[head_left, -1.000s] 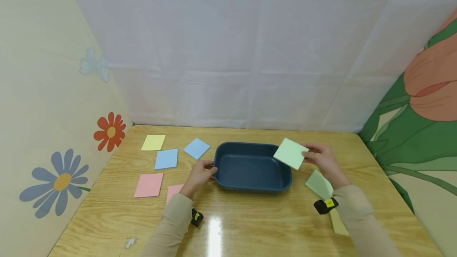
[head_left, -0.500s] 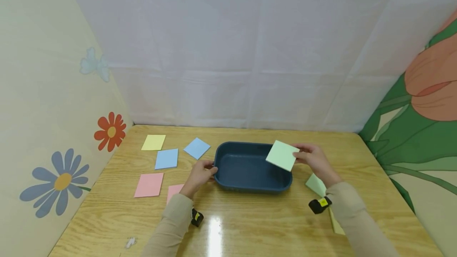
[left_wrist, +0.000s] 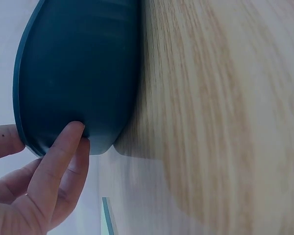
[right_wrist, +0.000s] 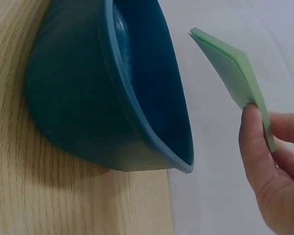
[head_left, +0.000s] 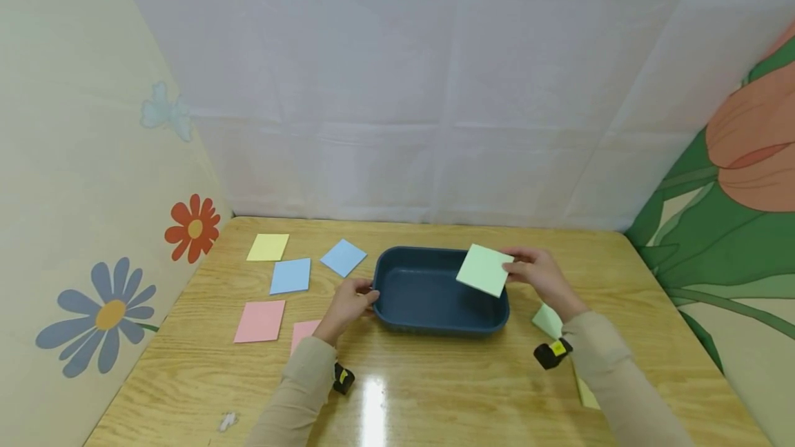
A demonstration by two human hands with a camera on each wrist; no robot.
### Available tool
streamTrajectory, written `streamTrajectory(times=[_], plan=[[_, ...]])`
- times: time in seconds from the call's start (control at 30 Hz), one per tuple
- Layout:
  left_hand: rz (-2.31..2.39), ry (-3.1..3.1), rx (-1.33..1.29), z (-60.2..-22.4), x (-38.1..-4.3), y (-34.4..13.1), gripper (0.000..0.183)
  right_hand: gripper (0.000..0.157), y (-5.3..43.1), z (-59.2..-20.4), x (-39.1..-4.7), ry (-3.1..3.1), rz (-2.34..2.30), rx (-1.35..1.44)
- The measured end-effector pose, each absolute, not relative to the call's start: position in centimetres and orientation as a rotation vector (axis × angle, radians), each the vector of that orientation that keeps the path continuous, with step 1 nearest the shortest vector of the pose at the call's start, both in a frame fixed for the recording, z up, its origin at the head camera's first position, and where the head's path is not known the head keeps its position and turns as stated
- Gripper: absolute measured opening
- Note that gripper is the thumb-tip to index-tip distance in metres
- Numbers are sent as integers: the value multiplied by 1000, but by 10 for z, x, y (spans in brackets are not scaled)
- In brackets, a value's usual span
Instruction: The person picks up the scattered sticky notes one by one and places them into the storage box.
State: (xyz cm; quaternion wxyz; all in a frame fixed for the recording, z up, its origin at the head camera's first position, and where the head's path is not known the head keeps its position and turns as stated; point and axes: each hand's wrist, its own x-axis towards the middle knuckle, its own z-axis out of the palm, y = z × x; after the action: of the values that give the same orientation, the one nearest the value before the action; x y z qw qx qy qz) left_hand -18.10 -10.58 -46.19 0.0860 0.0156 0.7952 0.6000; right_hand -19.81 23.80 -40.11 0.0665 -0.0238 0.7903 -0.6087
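Note:
A dark blue rectangular basin (head_left: 428, 328) stands on the wooden table, with nothing lying in the part of it that shows. My left hand (head_left: 345, 305) grips its left end; in the left wrist view the thumb (left_wrist: 5, 142) is at the rim and the fingers (left_wrist: 56, 166) lie against the outer wall. A light green sticky note pad (head_left: 484, 270) is pinched at its right edge by my right hand (head_left: 542, 277). The pad is tilted above the basin's right end. In the right wrist view the pad (right_wrist: 235, 68) is apart from the basin's rim (right_wrist: 137, 117).
Left of the basin lie a yellow pad (head_left: 268, 247), two blue pads (head_left: 290, 276) and two pink pads (head_left: 259, 321). Another green pad (head_left: 546, 321) and a yellow one (head_left: 586, 392) lie partly under my right forearm. A white cloth wall (head_left: 428, 88) rises behind the table (head_left: 447, 392).
My right hand has moved left with the green sticky note pad, bringing it from the basin's right edge to over its inside. The left hand and the basin have stayed put.

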Motion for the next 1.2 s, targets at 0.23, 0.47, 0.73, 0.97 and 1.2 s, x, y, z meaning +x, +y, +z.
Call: streamTrajectory(times=[0.23, 0.47, 0.73, 0.97, 1.2], plan=[[1800, 2374, 32, -461, -182, -105, 29, 40, 230, -398, -202, 2372, -1819, -102], [1797, 2362, 51, -460, -180, -105, 30, 38, 223, -396, -205, 2346, -1820, -131], [1796, 2360, 22, -462, -181, -105, 29, 35, 216, -396, -208, 2355, -1777, -119], [1798, 2362, 16, -461, -181, -105, 28, 35, 208, -393, -211, 2391, -1731, -147], [1806, 2360, 21, -461, -181, -105, 27, 37, 201, -389, -212, 2384, -1728, -145]])
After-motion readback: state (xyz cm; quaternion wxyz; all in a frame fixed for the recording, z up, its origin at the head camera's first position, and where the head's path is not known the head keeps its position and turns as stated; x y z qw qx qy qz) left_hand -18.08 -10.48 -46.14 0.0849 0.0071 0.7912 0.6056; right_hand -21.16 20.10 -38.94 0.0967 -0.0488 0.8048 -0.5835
